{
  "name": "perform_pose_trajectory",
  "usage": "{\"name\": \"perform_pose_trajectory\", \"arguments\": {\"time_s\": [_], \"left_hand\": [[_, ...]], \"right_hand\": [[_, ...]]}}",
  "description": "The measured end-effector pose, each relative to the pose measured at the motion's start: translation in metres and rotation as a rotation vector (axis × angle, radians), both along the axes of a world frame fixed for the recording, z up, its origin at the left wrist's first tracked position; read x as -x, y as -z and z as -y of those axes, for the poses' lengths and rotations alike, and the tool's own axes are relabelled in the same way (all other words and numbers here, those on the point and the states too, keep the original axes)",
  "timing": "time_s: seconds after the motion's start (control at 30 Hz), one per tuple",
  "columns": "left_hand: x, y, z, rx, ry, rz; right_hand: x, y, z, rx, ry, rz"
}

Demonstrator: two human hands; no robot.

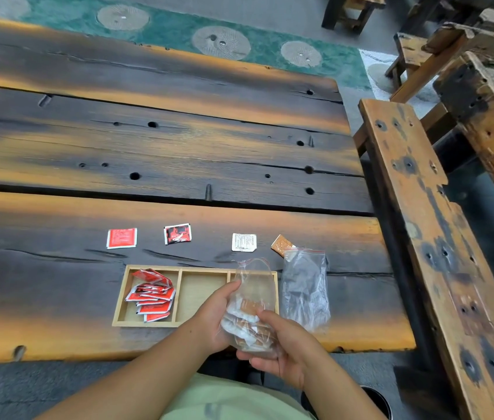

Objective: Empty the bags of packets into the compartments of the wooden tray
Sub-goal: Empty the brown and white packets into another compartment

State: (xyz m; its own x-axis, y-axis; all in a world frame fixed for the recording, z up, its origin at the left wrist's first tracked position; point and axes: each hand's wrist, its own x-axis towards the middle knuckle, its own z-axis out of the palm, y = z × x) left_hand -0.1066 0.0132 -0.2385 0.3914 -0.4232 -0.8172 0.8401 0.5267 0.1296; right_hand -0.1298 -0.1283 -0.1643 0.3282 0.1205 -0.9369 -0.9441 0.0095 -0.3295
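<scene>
A wooden tray (180, 294) with three compartments lies near the table's front edge. Its left compartment holds several red packets (151, 298); the middle one is bare wood. Over the right compartment I hold a clear plastic bag (250, 310) of white and orange packets, its open mouth pointing away from me. My left hand (212, 319) grips the bag's left side and my right hand (282, 341) grips its lower right. An empty clear bag (304, 286) with a red zip strip lies just right of the tray.
Single packets lie in a row beyond the tray: a red one (121, 237), a red-and-black one (177, 234), a white one (243, 242) and an orange one (281, 245). A wooden bench (421, 225) stands right of the table.
</scene>
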Motion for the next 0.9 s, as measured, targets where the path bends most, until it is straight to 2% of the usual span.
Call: {"name": "perform_pose_trajectory", "arguments": {"time_s": [0.4, 0.9], "left_hand": [[0.003, -0.014, 0.002, -0.062, -0.069, 0.088], [0.001, -0.028, 0.0, 0.062, -0.199, 0.103]], "right_hand": [[-0.004, -0.007, -0.002, 0.014, -0.005, 0.034], [-0.016, -0.024, 0.002, -0.036, 0.026, 0.077]]}}
